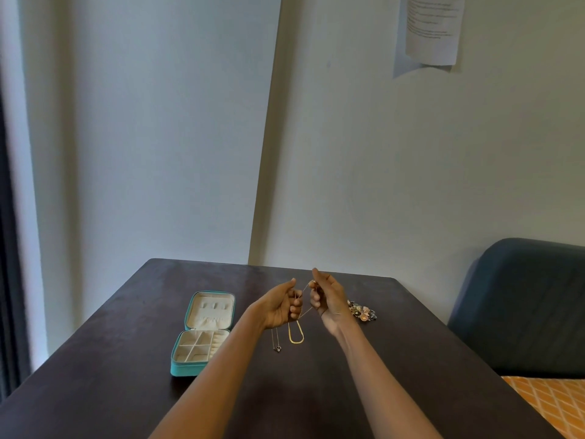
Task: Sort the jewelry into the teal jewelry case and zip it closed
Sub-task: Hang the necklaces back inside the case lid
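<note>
The teal jewelry case (187,369) lies open on the dark table (126,359), its cream compartments and lid facing up, left of my arms. My left hand (280,307) and my right hand (329,299) are raised above the table, palms toward me. Both pinch a thin gold chain (304,288) stretched between them. Below my hands a gold necklace (296,335) lies on the table. A fine chain with a small pendant (277,347) lies just to its left. A heap of beaded jewelry (362,312) sits right of my right hand.
A blue upholstered chair (522,305) stands at the table's right side, with an orange patterned surface (554,403) below it. The table's far edge meets the wall. A paper sheet (433,30) hangs on the wall above.
</note>
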The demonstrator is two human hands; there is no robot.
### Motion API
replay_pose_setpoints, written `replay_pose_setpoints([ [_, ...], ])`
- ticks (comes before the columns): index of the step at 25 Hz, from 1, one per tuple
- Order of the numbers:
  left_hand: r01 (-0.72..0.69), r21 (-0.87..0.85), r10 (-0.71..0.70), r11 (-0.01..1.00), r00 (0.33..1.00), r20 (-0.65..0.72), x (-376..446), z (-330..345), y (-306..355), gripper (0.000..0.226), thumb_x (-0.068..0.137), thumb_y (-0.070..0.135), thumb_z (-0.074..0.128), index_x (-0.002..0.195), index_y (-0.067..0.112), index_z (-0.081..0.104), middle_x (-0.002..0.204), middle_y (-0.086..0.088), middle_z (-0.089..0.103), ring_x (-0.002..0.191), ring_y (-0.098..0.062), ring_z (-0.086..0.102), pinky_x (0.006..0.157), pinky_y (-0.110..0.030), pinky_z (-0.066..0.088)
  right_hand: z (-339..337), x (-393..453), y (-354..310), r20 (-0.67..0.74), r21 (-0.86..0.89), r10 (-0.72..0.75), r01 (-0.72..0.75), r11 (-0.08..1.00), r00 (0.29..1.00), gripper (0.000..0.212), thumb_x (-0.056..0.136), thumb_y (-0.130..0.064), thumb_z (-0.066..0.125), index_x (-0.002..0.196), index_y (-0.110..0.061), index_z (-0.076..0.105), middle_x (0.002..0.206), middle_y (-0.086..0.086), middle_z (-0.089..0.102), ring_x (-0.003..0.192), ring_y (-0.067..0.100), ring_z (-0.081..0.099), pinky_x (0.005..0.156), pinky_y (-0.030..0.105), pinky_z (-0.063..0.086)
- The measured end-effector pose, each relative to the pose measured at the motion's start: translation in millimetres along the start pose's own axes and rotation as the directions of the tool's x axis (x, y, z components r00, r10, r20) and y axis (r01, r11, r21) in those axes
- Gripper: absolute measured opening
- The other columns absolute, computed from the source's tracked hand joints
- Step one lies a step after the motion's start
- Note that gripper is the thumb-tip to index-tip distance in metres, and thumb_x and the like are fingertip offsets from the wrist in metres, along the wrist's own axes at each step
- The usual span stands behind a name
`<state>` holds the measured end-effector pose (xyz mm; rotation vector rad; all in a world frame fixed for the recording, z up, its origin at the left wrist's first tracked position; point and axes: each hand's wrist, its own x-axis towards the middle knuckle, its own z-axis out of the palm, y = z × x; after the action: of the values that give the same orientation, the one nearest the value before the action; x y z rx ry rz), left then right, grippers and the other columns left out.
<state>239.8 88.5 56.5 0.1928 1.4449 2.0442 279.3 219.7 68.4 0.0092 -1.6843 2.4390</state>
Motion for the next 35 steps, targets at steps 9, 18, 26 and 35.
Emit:
replay_pose_setpoints([
  [9,-0.071,-0.155,0.091,0.985,0.988,0.125,-6.3,-2.6,-13.4,0.065,0.096,0.056,0.027,0.099,0.002,0.063,0.080,-0.011,0.068,0.061,-0.022,0.067,0.055,-0.029,0.057,3.1,11.9,8.3,-0.032,-0.372,0.030,-0.040,0.927,0.999,0.011,0.088,-0.021,0.065,0.090,-0.012,0.059,0.074,0.002,0.060,0.060,0.010,0.055,0.052,0.019,0.047],
  [18,-0.266,-0.527,0.263,0.808,0.961,-0.082,-6.0,-12.9,-26.2,0.076,0.091,0.063,0.032,0.129,-0.002,0.046,0.120,-0.021,0.058,0.109,-0.038,0.057,0.091,-0.044,0.048,-11.2,7.6,18.8,0.081,-0.679,-0.186,0.191,0.709,0.979,0.008,0.089,-0.021,0.063,0.088,-0.015,0.069,0.078,-0.002,0.063,0.068,0.006,0.056,0.060,0.019,0.047],
  [26,-0.356,-0.616,0.313,0.703,0.932,-0.182,-2.9,-4.0,-32.4,0.071,0.088,0.064,0.038,0.120,0.002,0.050,0.115,-0.018,0.054,0.104,-0.031,0.056,0.085,-0.040,0.048,-1.0,8.9,20.9,0.192,-0.940,-0.238,0.248,0.236,0.952,0.014,0.083,-0.033,0.067,0.086,-0.022,0.075,0.085,-0.009,0.062,0.080,0.005,0.057,0.069,0.024,0.044],
  [35,-0.336,-0.680,0.300,0.652,0.938,-0.176,-6.5,-7.0,-43.5,0.047,0.100,0.033,0.034,0.115,-0.007,0.054,0.108,-0.021,0.060,0.104,-0.028,0.059,0.088,-0.032,0.052,22.2,21.3,17.6,0.121,-0.796,-0.057,0.131,0.590,0.991,0.014,0.095,-0.015,0.050,0.093,-0.011,0.063,0.079,-0.007,0.066,0.075,0.004,0.058,0.062,0.016,0.042],
])
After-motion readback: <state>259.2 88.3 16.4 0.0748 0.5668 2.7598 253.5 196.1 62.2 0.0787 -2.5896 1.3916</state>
